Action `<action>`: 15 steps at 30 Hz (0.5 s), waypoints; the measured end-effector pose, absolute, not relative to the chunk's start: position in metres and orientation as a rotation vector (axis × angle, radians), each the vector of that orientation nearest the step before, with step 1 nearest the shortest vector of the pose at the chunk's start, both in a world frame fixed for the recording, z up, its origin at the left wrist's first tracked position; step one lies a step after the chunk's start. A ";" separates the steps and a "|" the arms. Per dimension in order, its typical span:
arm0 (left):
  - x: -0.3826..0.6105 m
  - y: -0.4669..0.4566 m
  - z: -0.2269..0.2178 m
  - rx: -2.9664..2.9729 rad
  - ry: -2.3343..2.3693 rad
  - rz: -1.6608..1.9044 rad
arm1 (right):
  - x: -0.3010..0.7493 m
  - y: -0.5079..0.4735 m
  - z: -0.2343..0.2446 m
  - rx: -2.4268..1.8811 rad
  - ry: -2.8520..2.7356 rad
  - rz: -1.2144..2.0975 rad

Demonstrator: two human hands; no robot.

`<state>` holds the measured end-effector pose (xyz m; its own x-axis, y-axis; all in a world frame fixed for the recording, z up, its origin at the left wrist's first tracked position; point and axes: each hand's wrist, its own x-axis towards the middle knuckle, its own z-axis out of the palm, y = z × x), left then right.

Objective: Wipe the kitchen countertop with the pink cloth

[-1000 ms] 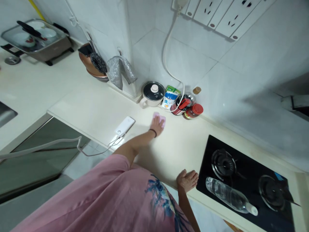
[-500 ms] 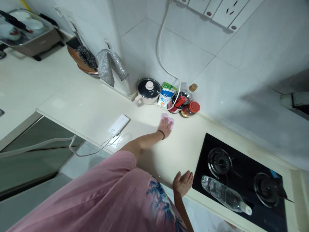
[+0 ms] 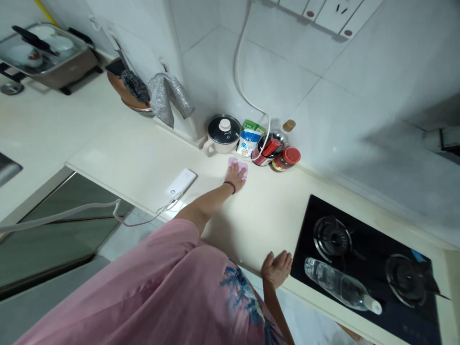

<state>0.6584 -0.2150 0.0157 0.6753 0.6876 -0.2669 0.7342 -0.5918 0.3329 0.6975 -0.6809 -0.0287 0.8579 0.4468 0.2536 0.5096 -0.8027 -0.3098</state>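
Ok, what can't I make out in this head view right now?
- Pink cloth: mostly hidden under the left hand.
- Right hand: rests at the counter edge; its palm side faces away.
- Packet and jar labels: too small to read.
- Stove: cut by the frame edge.

The person wears a loose pink garment [image 3: 151, 292] with a blue print, and a dark band [image 3: 230, 187] just behind the left hand's fingers.
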 end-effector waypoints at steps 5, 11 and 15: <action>0.591 -0.178 0.022 2.364 1.404 -0.173 | 0.696 -0.679 -0.026 -2.658 -0.707 -0.244; 0.567 -0.237 0.024 2.470 1.290 -0.228 | 0.695 -0.677 -0.023 -2.655 -0.694 -0.237; 0.566 -0.345 0.010 2.624 0.791 -0.188 | 0.696 -0.674 -0.023 -2.646 -0.675 -0.244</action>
<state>0.5662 -0.3450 0.0096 0.8315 0.5026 -0.2364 0.5553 -0.7637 0.3294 0.6957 -0.6744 -0.0226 0.8685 0.4216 0.2606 0.4908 -0.8046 -0.3342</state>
